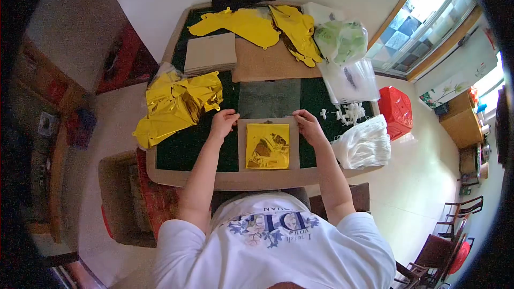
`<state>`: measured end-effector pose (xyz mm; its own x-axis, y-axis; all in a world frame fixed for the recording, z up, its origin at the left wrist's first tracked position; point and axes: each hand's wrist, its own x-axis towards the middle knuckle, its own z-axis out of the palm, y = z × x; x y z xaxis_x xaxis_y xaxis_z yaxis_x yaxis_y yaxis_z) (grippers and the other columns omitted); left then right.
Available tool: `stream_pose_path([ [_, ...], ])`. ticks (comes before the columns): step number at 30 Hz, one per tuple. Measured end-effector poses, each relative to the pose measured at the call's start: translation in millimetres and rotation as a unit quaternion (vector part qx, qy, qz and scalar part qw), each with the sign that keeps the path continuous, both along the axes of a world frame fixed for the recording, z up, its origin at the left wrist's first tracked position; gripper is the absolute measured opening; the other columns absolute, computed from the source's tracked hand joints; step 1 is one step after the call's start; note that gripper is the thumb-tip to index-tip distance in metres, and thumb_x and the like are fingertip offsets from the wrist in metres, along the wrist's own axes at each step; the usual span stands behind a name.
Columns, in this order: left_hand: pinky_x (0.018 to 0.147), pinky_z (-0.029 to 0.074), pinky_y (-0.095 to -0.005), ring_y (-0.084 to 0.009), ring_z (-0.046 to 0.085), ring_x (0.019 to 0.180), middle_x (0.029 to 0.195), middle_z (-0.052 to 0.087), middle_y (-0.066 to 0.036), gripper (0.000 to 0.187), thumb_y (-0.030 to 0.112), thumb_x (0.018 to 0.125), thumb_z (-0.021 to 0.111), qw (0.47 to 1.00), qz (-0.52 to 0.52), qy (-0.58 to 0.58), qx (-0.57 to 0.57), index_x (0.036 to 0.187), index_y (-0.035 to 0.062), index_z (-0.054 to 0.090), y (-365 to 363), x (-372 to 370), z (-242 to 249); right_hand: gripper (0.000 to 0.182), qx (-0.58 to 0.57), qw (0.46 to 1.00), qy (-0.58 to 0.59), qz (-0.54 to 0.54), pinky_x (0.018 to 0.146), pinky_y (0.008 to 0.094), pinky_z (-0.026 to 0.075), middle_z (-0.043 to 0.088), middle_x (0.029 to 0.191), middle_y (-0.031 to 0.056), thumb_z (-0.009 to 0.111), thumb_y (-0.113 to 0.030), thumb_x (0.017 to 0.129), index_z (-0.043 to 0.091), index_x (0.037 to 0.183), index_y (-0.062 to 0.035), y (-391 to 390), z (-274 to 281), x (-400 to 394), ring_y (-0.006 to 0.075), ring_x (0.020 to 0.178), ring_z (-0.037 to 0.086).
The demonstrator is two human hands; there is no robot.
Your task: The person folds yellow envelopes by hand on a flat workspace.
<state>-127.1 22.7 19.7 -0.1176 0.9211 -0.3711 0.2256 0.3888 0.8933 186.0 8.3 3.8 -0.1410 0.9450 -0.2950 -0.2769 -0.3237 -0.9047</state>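
Observation:
A clear plastic bag point(269, 96) lies flat on the dark green table top, its near edge stretched between my hands. My left hand point(226, 122) pinches that edge at its left corner. At the right corner my right hand point(309, 126) is closed on it with thumb and fingers. Just below the bag, in front of me, is a cardboard sheet point(242, 150) with a folded gold foil balloon point(267, 147) on top. The foil is shiny and creased, folded into a rough square.
Gold foil balloons point(179, 104) are heaped at the left, with more flat balloons point(235, 24) at the back. A cardboard stack point(210, 52) stands back left. On the right are clear bags point(350, 80), small white pieces point(350, 113) and a white bundle point(364, 143). A red stool point(395, 112) stands beyond.

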Motion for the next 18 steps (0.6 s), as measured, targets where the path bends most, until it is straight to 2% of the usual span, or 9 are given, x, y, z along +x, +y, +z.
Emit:
stream_pose_path([
  [2,0.059,0.052,-0.0258,-0.0133,0.064,0.073,0.090,0.068,-0.005,0.026,0.018,0.088,0.066,0.999,-0.050,-0.006,0.002,0.109,0.0013,0.065,-3,-2,-2,0.015,-0.009,1.000,-0.002,-0.019,0.059,0.0237,0.045,0.061,0.084,-0.0003,0.061,-0.014,0.092,0.061,0.105,-0.0071,-3,0,-2,0.0081,0.071,0.055],
  [3,0.059,0.052,-0.0258,-0.0133,0.064,0.073,0.090,0.068,-0.005,0.026,0.018,0.088,0.066,0.999,-0.052,-0.006,-0.001,0.109,0.0013,0.065,-4,-2,-4,0.015,-0.011,1.000,-0.002,-0.020,0.059,0.0237,0.045,0.061,0.084,-0.0003,0.061,-0.014,0.092,0.061,0.105,-0.0071,-5,2,-3,0.0081,0.071,0.055],
  [5,0.059,0.053,-0.0256,-0.0130,0.064,0.069,0.085,0.068,-0.005,0.020,0.017,0.089,0.064,0.999,-0.046,-0.008,0.000,0.100,0.0004,0.068,-8,-2,-9,0.017,-0.023,0.996,-0.080,-0.019,0.059,0.0240,0.044,0.061,0.084,-0.0010,0.062,-0.015,0.092,0.061,0.107,-0.0067,-10,5,-4,0.0077,0.071,0.055],
  [8,0.060,0.054,-0.0273,-0.0138,0.064,0.070,0.087,0.067,-0.005,0.019,0.017,0.090,0.063,0.996,-0.026,-0.073,-0.034,0.100,0.0005,0.065,-15,-2,-15,0.020,-0.028,0.992,-0.121,-0.013,0.060,0.0234,0.044,0.063,0.087,-0.0006,0.062,-0.014,0.091,0.060,0.109,-0.0046,-15,-15,-1,0.0071,0.072,0.056],
  [15,0.060,0.056,-0.0287,-0.0139,0.066,0.069,0.084,0.066,-0.005,0.019,0.018,0.090,0.064,0.996,-0.017,-0.081,-0.035,0.098,0.0009,0.065,-44,-1,-18,0.022,-0.013,0.987,-0.159,0.005,0.064,0.0230,0.046,0.067,0.090,0.0024,0.062,-0.012,0.091,0.059,0.110,-0.0015,-43,-13,-1,0.0078,0.076,0.059],
  [17,0.062,0.056,-0.0271,-0.0128,0.066,0.072,0.082,0.066,-0.005,0.018,0.014,0.089,0.064,0.997,-0.021,-0.064,-0.035,0.101,0.0000,0.066,-56,-2,-26,0.024,0.018,0.982,-0.188,0.011,0.071,0.0277,0.054,0.065,0.089,0.0030,0.061,-0.010,0.091,0.056,0.114,-0.0047,-54,-10,-3,0.0112,0.080,0.063],
  [18,0.061,0.057,-0.0276,-0.0133,0.066,0.071,0.082,0.067,-0.005,0.018,0.015,0.089,0.065,0.997,-0.022,-0.067,-0.028,0.101,0.0018,0.066,-63,-2,-27,0.024,0.018,0.982,-0.188,0.011,0.071,0.0277,0.054,0.065,0.089,0.0030,0.061,-0.010,0.091,0.056,0.114,-0.0047,-53,-10,-3,0.0112,0.080,0.063],
])
